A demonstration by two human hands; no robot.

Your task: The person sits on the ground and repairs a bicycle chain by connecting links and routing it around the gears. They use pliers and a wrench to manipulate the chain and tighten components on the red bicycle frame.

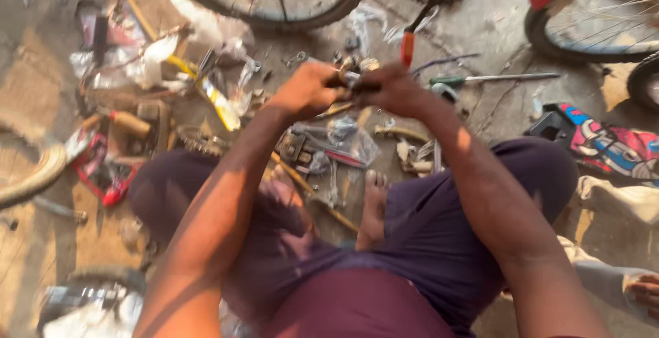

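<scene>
I see my left hand [309, 91] and right hand [395, 91] meeting over the dusty concrete floor [501, 111], fingers of both wrapped tight round a small, blurred metal part [351, 76] held between them

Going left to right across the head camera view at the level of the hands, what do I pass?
Wooden-handled tool → yellow bar → left hand → small metal part held between both hands → right hand → green-handled screwdriver → pink printed bicycle piece.
</scene>
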